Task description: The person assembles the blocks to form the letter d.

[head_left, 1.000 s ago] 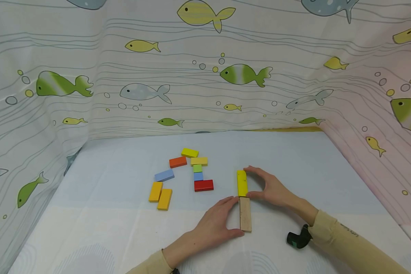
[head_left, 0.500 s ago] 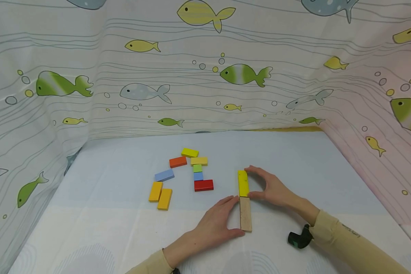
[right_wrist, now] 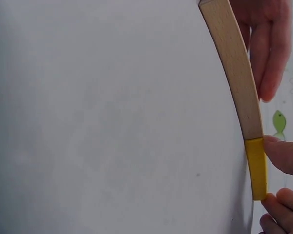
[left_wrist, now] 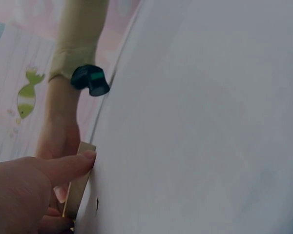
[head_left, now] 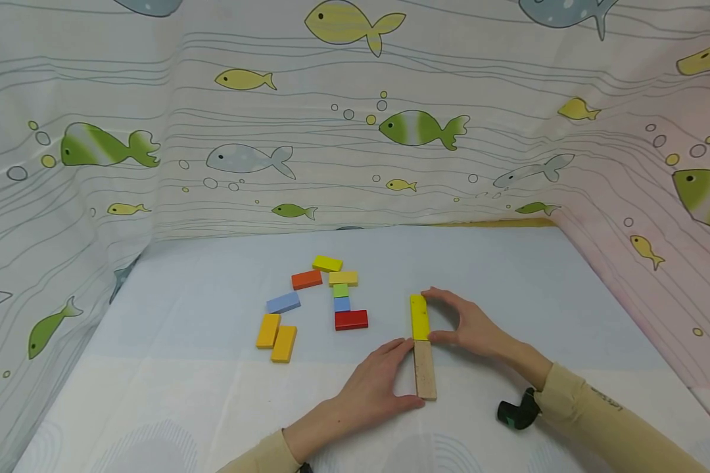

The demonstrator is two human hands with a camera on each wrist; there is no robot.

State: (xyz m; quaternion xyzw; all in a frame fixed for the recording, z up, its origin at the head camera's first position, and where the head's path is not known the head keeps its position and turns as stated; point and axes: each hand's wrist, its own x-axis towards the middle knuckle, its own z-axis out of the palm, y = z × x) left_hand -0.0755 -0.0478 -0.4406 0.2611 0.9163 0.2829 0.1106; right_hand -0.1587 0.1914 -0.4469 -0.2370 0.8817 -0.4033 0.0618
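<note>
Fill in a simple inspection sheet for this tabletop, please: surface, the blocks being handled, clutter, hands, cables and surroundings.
Surface: pale tabletop, faint curved prints at its near side.
Job's things: yellow block and bare wooden block lie end to end, touching.
Clutter: nine other coloured blocks lie to the left, some touching.
Hands: left hand holds the wooden block, thumb at its near end; right hand holds the yellow block between thumb and fingers.
Cables: nothing seen.
Surroundings: fish-print fabric behind and at both sides; dark device by the right sleeve.
</note>
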